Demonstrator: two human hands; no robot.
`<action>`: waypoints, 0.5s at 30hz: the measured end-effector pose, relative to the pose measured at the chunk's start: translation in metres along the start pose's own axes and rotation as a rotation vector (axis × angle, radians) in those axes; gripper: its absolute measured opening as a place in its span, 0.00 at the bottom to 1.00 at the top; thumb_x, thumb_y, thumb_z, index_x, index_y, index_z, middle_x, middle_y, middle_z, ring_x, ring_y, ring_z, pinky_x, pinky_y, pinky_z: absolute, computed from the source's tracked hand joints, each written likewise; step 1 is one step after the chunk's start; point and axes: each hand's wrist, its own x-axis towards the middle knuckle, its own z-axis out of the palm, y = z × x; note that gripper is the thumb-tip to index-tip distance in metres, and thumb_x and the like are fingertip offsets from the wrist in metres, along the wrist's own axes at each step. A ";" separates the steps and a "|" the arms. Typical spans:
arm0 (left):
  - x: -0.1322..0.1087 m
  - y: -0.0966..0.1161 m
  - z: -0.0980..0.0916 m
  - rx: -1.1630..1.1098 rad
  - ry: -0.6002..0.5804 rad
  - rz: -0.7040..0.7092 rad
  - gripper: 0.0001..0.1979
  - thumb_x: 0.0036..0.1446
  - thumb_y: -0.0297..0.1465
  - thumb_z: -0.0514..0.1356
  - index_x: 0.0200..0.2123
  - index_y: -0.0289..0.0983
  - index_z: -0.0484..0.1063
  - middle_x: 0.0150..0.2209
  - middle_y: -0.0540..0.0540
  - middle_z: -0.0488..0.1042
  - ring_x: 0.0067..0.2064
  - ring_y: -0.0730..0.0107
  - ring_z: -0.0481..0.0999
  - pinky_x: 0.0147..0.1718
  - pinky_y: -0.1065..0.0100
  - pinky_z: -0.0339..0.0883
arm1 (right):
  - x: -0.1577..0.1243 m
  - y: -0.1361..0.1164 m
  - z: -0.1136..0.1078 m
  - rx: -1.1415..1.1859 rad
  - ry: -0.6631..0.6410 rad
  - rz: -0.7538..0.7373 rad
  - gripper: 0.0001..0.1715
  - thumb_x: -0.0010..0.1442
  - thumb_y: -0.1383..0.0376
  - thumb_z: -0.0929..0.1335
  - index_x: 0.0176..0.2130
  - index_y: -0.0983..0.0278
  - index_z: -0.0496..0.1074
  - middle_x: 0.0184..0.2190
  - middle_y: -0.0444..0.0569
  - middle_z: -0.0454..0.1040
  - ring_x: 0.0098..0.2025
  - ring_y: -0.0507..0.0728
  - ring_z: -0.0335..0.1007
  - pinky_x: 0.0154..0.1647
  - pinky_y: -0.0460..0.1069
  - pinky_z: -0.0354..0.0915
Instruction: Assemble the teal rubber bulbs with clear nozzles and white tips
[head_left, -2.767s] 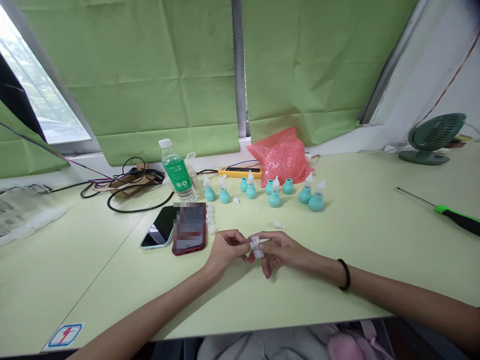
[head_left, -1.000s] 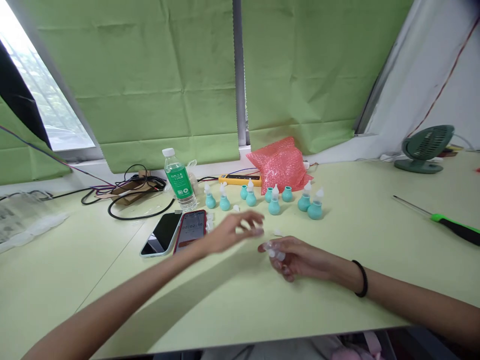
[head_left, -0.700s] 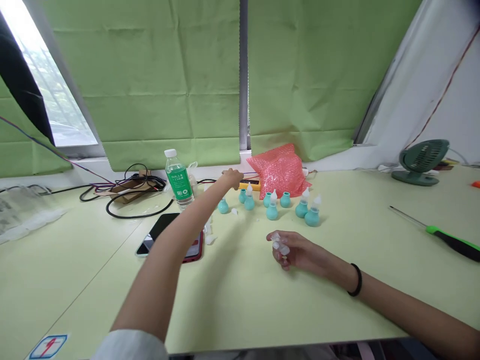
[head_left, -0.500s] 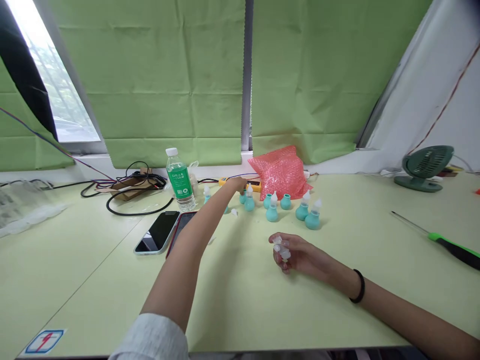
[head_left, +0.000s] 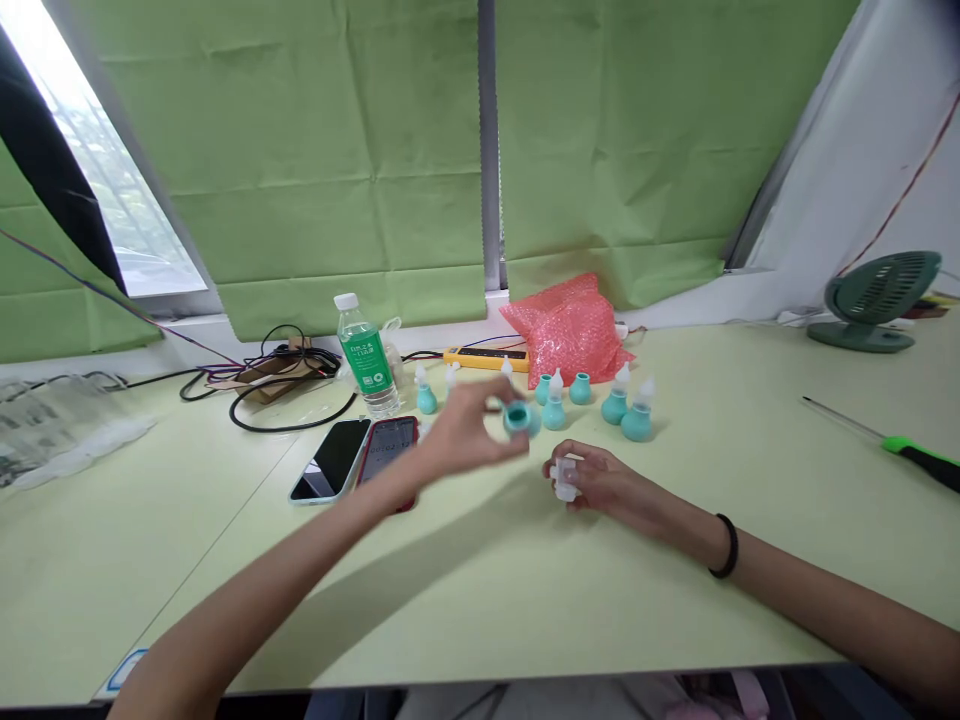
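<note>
My left hand (head_left: 469, 432) is raised over the table, thumb and fingers closed around a teal squeeze bulb (head_left: 517, 417) whose open neck faces me. To its right, my right hand (head_left: 606, 485) rests low near the table, its fingers curled on translucent plastic nozzle pieces (head_left: 565, 480); how many I cannot tell. Behind the hands stand several more teal bulbs. A bulb with a pointed clear nozzle (head_left: 553, 412) and one with an open neck (head_left: 580, 389) are among them. Part of the group is hidden by my left hand.
A pink bubble-wrap bag (head_left: 574, 340) and a yellow meter (head_left: 486, 359) lie at the back. Left of my hands are a water bottle (head_left: 367, 365), two phones, one dark-screened (head_left: 331, 462), and coiled cables (head_left: 262, 380). A screwdriver (head_left: 892, 442) and a green fan (head_left: 874, 300) are on the right.
My left hand has come back from the rear of the table toward me, now carrying a teal squeeze bulb. My right hand stays in about the same place with the nozzle pieces.
</note>
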 end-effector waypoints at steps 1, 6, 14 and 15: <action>-0.018 0.003 0.012 0.019 -0.067 -0.012 0.07 0.41 0.28 0.55 0.28 0.35 0.62 0.28 0.50 0.68 0.29 0.74 0.67 0.29 0.73 0.62 | 0.000 0.000 0.000 -0.016 0.020 -0.015 0.11 0.47 0.64 0.68 0.31 0.63 0.62 0.29 0.44 0.63 0.27 0.47 0.58 0.24 0.43 0.57; -0.064 -0.011 0.052 0.169 -0.133 -0.146 0.09 0.45 0.33 0.53 0.30 0.34 0.62 0.28 0.48 0.65 0.28 0.72 0.64 0.27 0.71 0.60 | 0.002 0.003 0.000 -0.123 0.144 -0.080 0.10 0.49 0.62 0.66 0.32 0.62 0.61 0.21 0.40 0.60 0.21 0.45 0.54 0.21 0.42 0.55; -0.067 -0.010 0.048 0.204 -0.138 -0.202 0.07 0.49 0.32 0.51 0.31 0.36 0.64 0.28 0.48 0.62 0.33 0.69 0.63 0.31 0.69 0.58 | 0.013 0.007 0.007 -0.384 0.100 -0.283 0.13 0.43 0.64 0.70 0.29 0.66 0.65 0.24 0.46 0.67 0.26 0.49 0.61 0.21 0.44 0.59; -0.069 -0.009 0.049 0.197 -0.158 -0.209 0.06 0.49 0.32 0.51 0.31 0.36 0.64 0.28 0.48 0.62 0.33 0.68 0.62 0.30 0.69 0.58 | 0.013 0.010 0.007 -0.423 0.105 -0.286 0.13 0.42 0.64 0.70 0.30 0.67 0.66 0.24 0.46 0.67 0.26 0.50 0.61 0.21 0.44 0.60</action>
